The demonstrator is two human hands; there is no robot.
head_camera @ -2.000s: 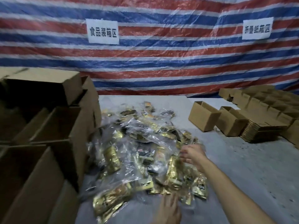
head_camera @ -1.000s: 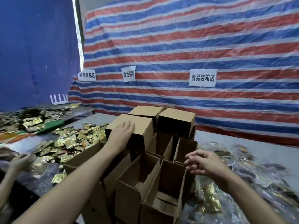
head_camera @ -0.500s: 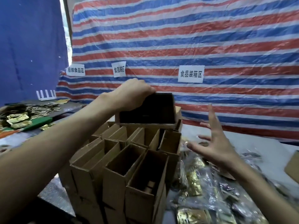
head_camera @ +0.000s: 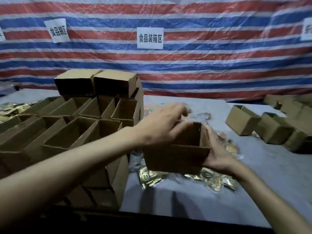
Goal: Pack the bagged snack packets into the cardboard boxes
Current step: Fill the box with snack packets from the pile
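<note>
While the left hand (head_camera: 162,125) grips the cardboard box (head_camera: 175,158) rim, the right hand (head_camera: 219,154) clamps its side.

box stack (head_camera: 87,122) left; held box (head_camera: 175,157) over packets (head_camera: 214,181); table (head_camera: 185,203) beneath.

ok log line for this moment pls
left hand: grips box rim | right hand: holds box side | box: open top up, over snack packets
</note>
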